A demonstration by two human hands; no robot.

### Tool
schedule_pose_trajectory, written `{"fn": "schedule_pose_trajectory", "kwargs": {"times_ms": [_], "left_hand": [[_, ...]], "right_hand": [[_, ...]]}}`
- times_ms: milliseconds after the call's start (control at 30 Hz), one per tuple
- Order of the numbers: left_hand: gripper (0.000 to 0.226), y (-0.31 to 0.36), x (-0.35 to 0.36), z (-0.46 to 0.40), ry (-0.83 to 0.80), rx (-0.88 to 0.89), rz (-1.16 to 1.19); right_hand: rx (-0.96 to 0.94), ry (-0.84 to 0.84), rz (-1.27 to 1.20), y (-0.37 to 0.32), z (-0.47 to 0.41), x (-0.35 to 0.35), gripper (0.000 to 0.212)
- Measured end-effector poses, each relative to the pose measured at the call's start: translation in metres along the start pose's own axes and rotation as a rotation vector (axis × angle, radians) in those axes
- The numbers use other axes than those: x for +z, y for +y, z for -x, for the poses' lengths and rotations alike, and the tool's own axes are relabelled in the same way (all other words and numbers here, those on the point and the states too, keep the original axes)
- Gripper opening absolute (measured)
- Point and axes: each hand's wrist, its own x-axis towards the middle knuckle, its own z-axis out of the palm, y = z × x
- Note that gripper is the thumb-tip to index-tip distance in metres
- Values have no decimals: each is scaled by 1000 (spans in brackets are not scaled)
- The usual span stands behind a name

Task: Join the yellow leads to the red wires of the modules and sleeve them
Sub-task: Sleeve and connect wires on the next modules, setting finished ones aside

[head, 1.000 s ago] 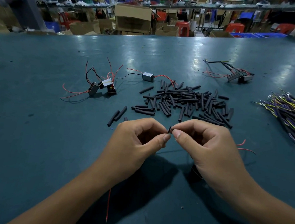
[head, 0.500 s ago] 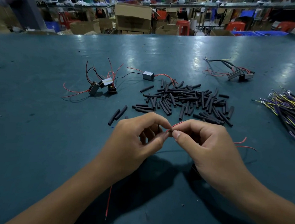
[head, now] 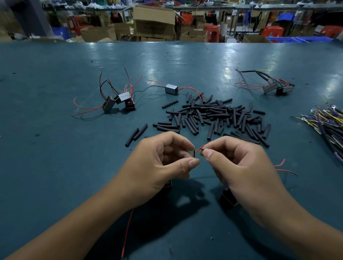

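Observation:
My left hand [head: 160,161] pinches a short black sleeve [head: 194,153] between thumb and forefinger. My right hand [head: 237,165] pinches a thin red wire [head: 200,148] whose end meets the sleeve's top. A dark module [head: 228,198] shows partly under my right wrist, and another peeks from under my left hand. A pile of black sleeves [head: 218,119] lies just beyond my hands. Yellow and purple leads [head: 336,130] are bundled at the right edge. Several modules with red and black wires [head: 120,101] sit at the left.
A single grey module [head: 171,88] lies behind the sleeve pile. Finished modules [head: 276,88] rest at the back right. A loose red wire [head: 126,233] trails under my left forearm. Two stray sleeves [head: 136,134] lie left of my hands on the green table [head: 30,159].
My hands drew slightly apart and more of the red wire now shows between them. One second ago only the black sleeve tip showed between the fingertips.

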Motion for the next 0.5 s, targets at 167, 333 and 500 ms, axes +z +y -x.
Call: {"fn": "schedule_pose_trajectory", "kwargs": {"times_ms": [167,333,500], "left_hand": [[5,-3,-1,-1,-37,22,-54],[4,-3,1,0,-32,42,-90],[2,-3,4,-1,-6,41,-82]], "right_hand": [[46,24,-38,-1,0,1,15],[26,3,-25,-3,2,2,14],[11,18,-82,-3,3,4,11]]}}
